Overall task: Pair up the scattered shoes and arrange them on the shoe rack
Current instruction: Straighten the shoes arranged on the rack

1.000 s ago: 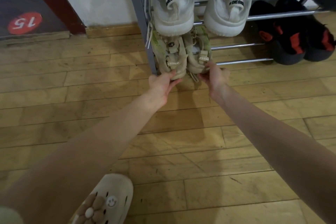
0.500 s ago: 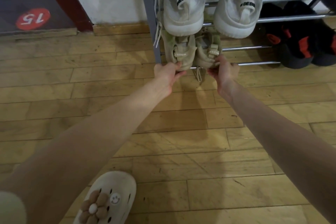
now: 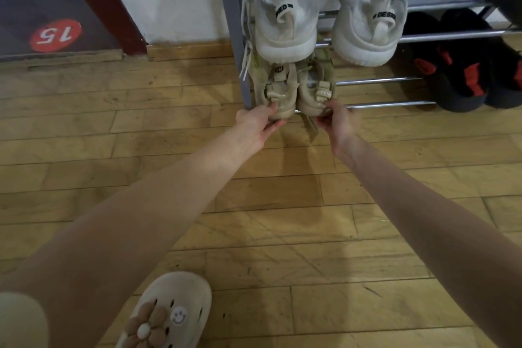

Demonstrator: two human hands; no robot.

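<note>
Two beige sneakers sit side by side, heels toward me, on the lowest bars of the metal shoe rack (image 3: 389, 104). My left hand (image 3: 258, 124) pinches the heel of the left beige sneaker (image 3: 278, 93). The heel of the right beige sneaker (image 3: 316, 93) is held by my right hand (image 3: 337, 120). Directly above, a pair of white sneakers (image 3: 285, 20) hangs heels out over the upper bars. A black and red pair (image 3: 463, 73) rests on the lowest level at the right.
The rack's grey upright post (image 3: 234, 22) stands at its left end against a white wall. Wooden floor stretches in front. My foot in a cream clog (image 3: 169, 316) with a flower charm is at the bottom. A red "15" sticker (image 3: 55, 35) lies far left.
Both hands have pushed the beige sneakers further back onto the lowest bars of the rack, under the white pair, and still hold their heels.
</note>
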